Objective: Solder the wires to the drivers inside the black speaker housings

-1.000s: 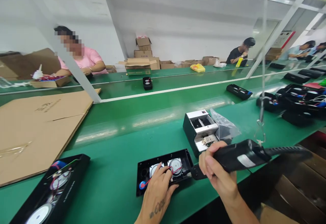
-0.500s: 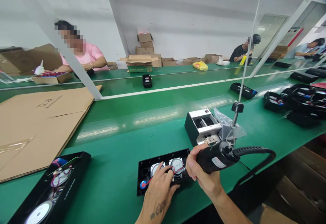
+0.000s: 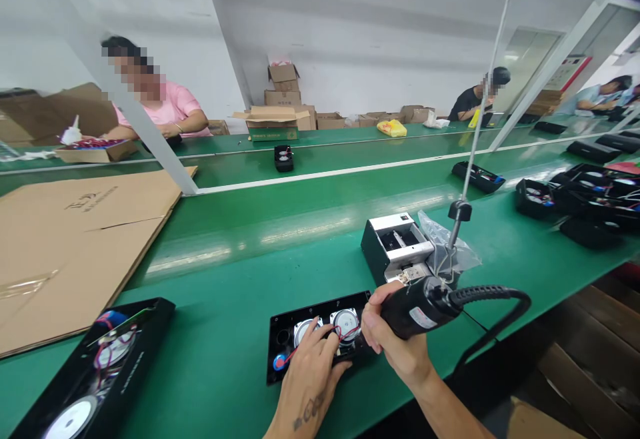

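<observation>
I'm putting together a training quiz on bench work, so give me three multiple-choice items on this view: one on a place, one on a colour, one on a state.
1. Where does the left hand rest?
A. on the open black speaker panel
B. on the flat cardboard sheet
C. on the clear plastic bag

2. What colour is the bench surface?
A. grey
B. green
C. blue

3. What is the state of the right hand?
A. open and flat on the bench
B. closed round the black power screwdriver
C. holding a cardboard box

Answers:
1 A, the fingers lie on the panel beside its two round speakers and red wire.
2 B, the whole belt is green.
3 B, the fingers wrap the tool's body, which hangs from a cable and has its tip at the panel.
</observation>
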Available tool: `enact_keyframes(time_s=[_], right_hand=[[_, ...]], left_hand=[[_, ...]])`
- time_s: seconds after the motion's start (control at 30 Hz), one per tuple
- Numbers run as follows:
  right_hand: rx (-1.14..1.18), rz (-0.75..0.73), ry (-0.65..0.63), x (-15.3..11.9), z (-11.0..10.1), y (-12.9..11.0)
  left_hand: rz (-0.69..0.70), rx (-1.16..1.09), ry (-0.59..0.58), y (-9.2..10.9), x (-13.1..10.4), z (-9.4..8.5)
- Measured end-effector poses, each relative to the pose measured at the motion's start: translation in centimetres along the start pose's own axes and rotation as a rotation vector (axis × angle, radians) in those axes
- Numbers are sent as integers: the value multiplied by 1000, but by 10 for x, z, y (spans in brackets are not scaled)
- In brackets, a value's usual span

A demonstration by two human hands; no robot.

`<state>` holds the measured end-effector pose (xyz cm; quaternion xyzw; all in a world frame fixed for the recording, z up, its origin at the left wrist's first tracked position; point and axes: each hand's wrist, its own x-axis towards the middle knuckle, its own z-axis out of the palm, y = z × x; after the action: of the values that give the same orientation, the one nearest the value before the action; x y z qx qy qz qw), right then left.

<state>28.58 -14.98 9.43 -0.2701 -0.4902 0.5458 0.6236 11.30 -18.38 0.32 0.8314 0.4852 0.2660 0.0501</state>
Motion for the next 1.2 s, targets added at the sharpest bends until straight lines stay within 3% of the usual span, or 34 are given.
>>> enact_keyframes(time_s=[0.3,0.63,0.9,1.0,1.2], right_hand=[[19,-11,-25,0,-6,-1],[4,2,-1,-3,1,3],[-438,-213,-53,-2,16,-12],[-518,-258,-88,1,19,-19],[-664,-296,-106,-2,21,-20]], left_hand=[[13,-2,-17,-4,-1,0],[-3,-12,-11,-3,-1,0],[54,-5,-79,-2,4,-12],[77,-4,-117,-4,3,-8],[-16,-16,-104,-2,0,3]])
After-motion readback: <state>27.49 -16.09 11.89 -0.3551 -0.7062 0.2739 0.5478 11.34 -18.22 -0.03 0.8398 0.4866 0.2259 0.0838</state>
